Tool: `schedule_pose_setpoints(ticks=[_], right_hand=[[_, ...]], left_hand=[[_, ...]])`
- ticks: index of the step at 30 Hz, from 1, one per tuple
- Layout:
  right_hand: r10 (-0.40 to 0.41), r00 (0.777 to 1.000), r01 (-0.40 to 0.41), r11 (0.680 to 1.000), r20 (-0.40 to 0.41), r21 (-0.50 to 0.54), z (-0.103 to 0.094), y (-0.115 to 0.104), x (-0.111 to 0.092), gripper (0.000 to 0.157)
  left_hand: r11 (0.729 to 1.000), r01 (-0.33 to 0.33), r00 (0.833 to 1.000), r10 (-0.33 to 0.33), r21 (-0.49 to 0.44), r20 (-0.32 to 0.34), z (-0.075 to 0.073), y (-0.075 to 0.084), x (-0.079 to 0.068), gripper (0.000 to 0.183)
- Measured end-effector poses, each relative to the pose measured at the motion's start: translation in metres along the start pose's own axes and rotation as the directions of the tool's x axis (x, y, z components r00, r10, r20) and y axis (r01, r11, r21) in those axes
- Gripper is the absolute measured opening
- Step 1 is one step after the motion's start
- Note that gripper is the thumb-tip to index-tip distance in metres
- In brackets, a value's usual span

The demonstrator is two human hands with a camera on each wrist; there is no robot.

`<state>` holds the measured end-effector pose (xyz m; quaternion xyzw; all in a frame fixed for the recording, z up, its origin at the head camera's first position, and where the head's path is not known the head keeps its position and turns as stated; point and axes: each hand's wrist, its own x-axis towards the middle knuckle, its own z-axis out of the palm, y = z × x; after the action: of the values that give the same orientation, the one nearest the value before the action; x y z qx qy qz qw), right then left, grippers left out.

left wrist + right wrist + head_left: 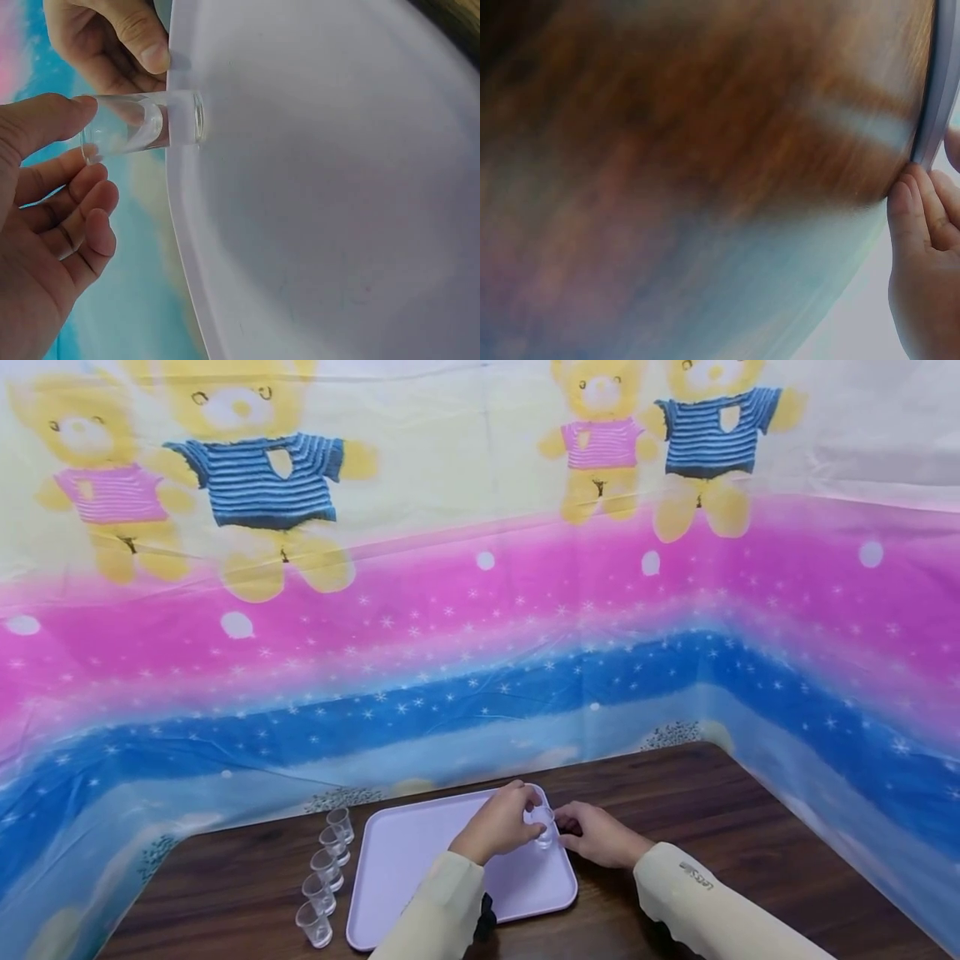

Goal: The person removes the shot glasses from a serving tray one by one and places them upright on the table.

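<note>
A small clear cup (545,837) stands on the pale lilac tray (408,860) near its far right corner. My left hand (498,822) pinches the cup's rim between thumb and forefinger, the other fingers loosely bent, as the left wrist view shows. The cup (142,124) looks empty there. On the tray's right side, my right hand (603,837) holds the edge, its thumb at the rim and its fingertips (904,199) against the outside. That same hand (116,41) shows just beyond the cup in the left wrist view.
Several similar clear cups (322,870) stand in a row on the dark wooden table (217,893), left of the tray. A cloth printed with bears (480,635) hangs along the table's back and right edges.
</note>
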<state>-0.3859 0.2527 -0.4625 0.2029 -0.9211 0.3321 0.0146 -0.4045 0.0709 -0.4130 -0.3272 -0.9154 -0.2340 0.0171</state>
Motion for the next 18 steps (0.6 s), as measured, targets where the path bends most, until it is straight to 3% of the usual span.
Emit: schedule_pose_setpoints(ticks=[7, 18], right_hand=[[0.007, 1.000, -0.007, 1.000, 0.000, -0.014, 0.001, -0.002, 0.001, 0.032], [0.024, 1.000, -0.024, 1.000, 0.007, -0.013, 0.001, 0.000, 0.001, 0.034]], left_hand=[[0.999, -0.034, 0.999, 0.034, 0.021, 0.009, -0.002, -0.002, -0.004, 0.030], [0.998, -0.042, 0.998, 0.044, 0.041, -0.044, -0.022, -0.011, -0.021, 0.030]])
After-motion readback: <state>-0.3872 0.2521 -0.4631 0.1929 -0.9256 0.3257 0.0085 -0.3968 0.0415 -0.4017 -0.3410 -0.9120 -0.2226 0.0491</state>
